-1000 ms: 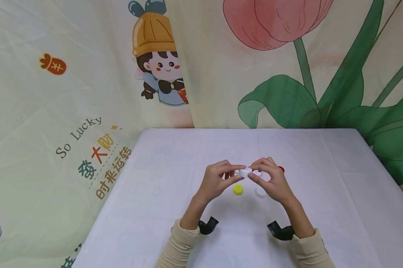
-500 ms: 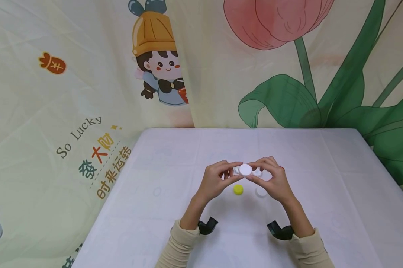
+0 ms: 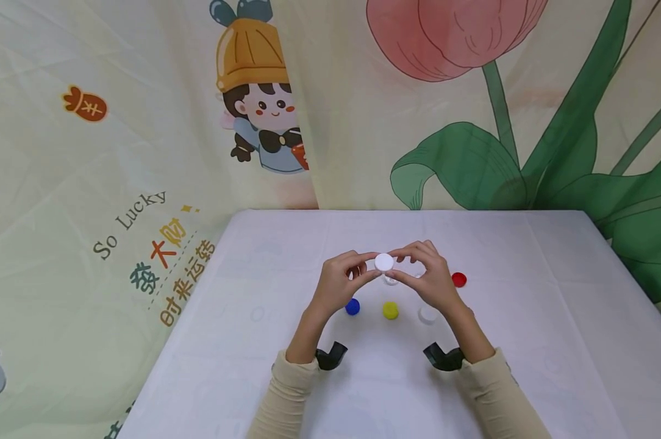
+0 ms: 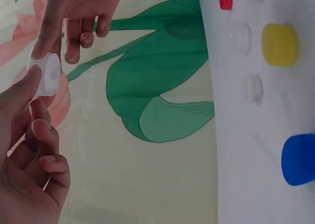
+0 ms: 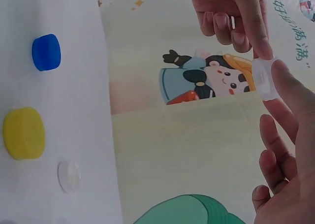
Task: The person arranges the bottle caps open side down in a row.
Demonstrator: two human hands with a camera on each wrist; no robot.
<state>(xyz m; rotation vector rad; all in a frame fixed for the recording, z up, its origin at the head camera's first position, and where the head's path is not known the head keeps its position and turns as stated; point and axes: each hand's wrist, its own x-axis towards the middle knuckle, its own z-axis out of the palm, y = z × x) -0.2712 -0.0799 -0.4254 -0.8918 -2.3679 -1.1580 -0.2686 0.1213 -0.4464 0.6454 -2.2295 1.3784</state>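
In the head view a round white bottle cap (image 3: 384, 262) is held up above the table. My left hand (image 3: 336, 279) pinches it from the left between thumb and forefinger, and my right hand (image 3: 425, 275) does the same from the right. Both wrist views show the cap's shallow hollow side (image 4: 52, 74) and its rim (image 5: 264, 79). The other fingers of each hand are loosely curled. Below the hands lie a blue cap (image 3: 352, 306), a yellow cap (image 3: 391, 310) and a whitish translucent cap (image 3: 427, 314).
A red cap (image 3: 459, 280) lies to the right of my right hand. Small white caps (image 4: 253, 88) on the table are partly hidden behind the hands in the head view. The white-covered table (image 3: 555, 341) ends at a printed cloth backdrop (image 3: 352, 122).
Both hands have lifted and shifted left with the white cap. Its flat face has turned toward the head camera. The blue cap and the red cap now show fully.
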